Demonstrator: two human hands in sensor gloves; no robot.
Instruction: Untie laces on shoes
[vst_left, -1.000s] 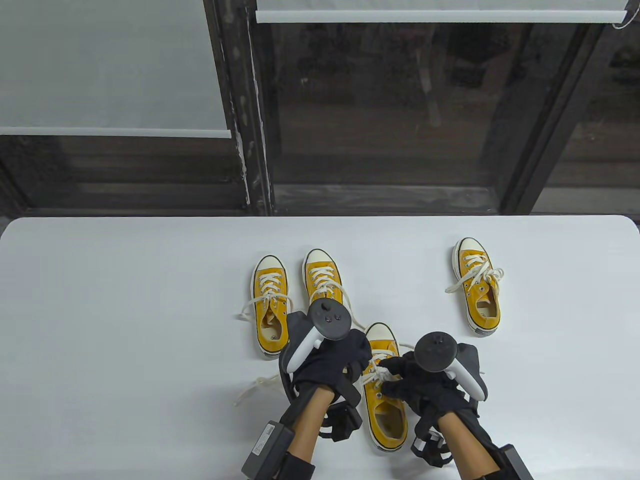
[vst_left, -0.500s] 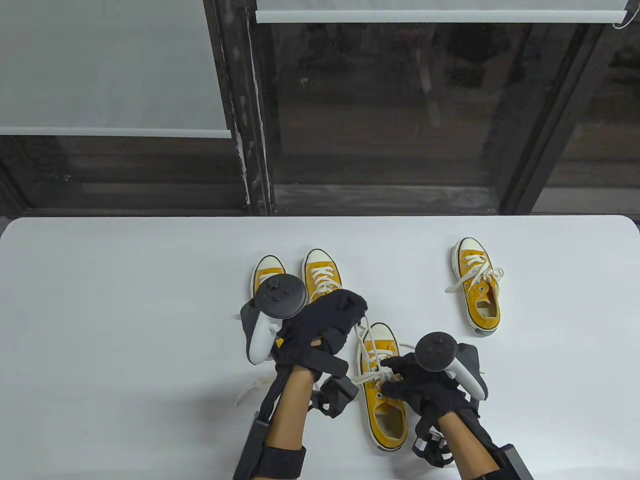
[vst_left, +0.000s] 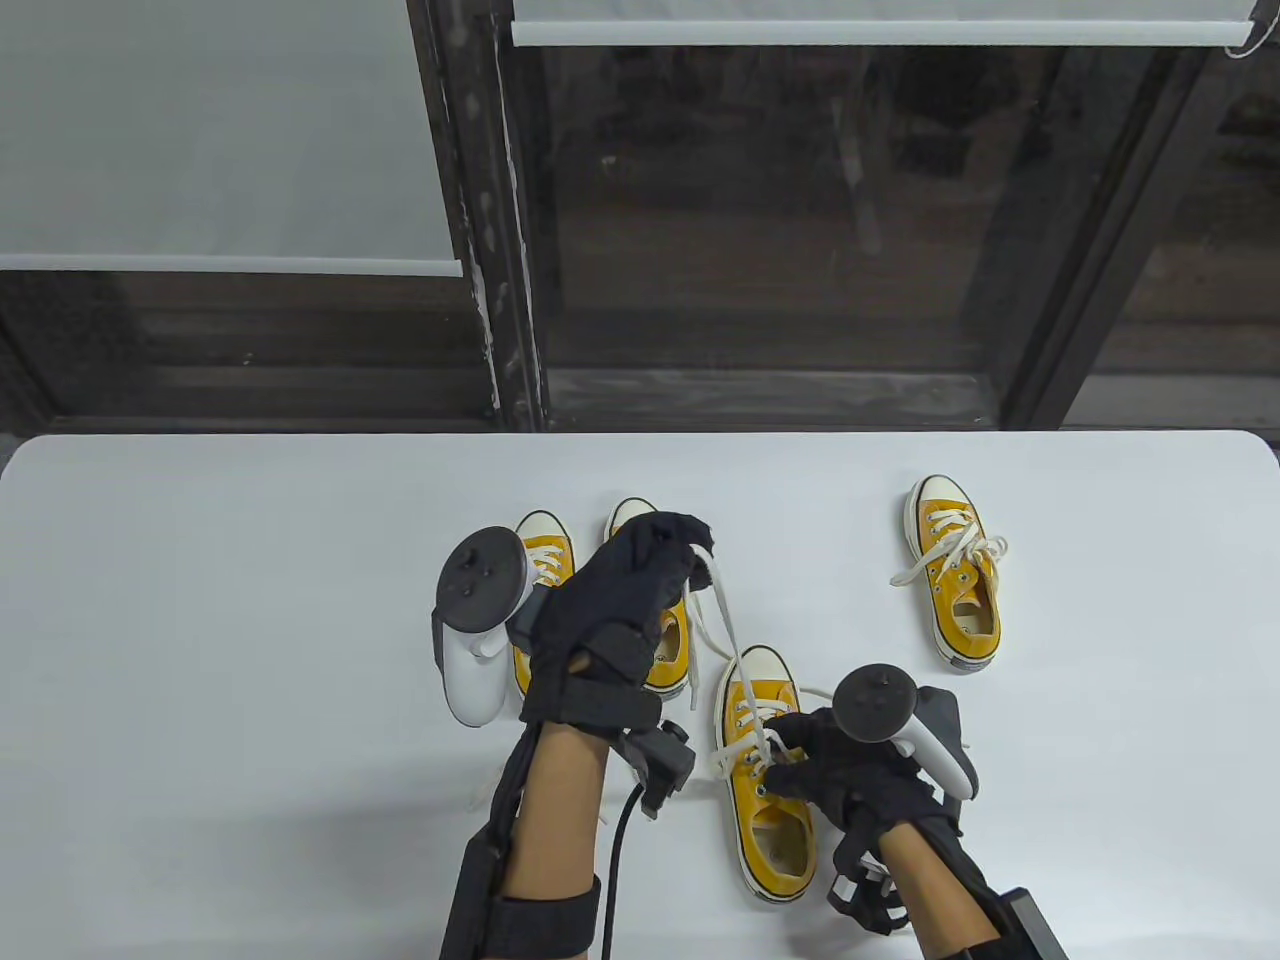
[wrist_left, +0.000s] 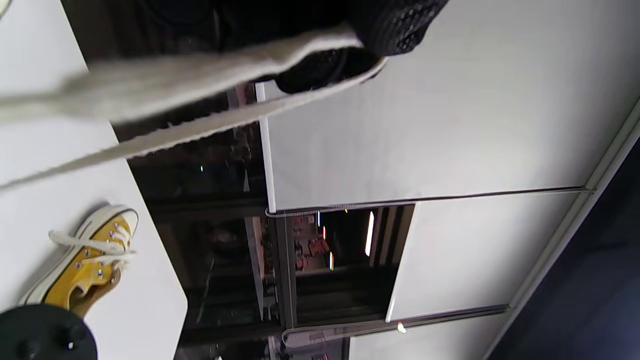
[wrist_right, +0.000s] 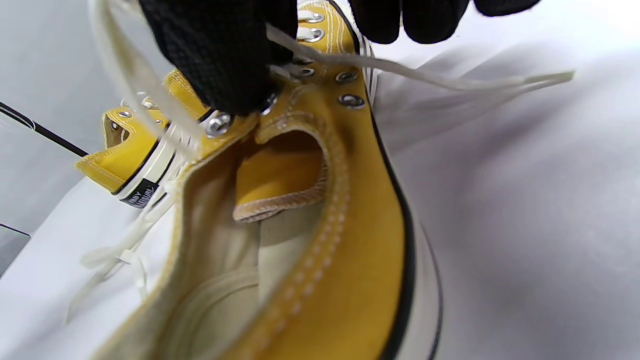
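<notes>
White tabletop (vst_left: 250, 620) carries four yellow sneakers. Nearest sneaker (vst_left: 765, 790) sits under the right hand (vst_left: 840, 770), whose fingers press its eyelets; the left hand (vst_left: 610, 620) pinches its lace (vst_left: 715, 620), pulled taut. Beyond the fingers, the far-right sneaker (vst_left: 955, 570) probably remains tied.

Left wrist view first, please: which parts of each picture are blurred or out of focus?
Left wrist view: the lace near the lens is smeared, the far shoe sharper. Right wrist view: the shoe's heel is soft, eyelets crisper. Table view: evenly sharp.
</notes>
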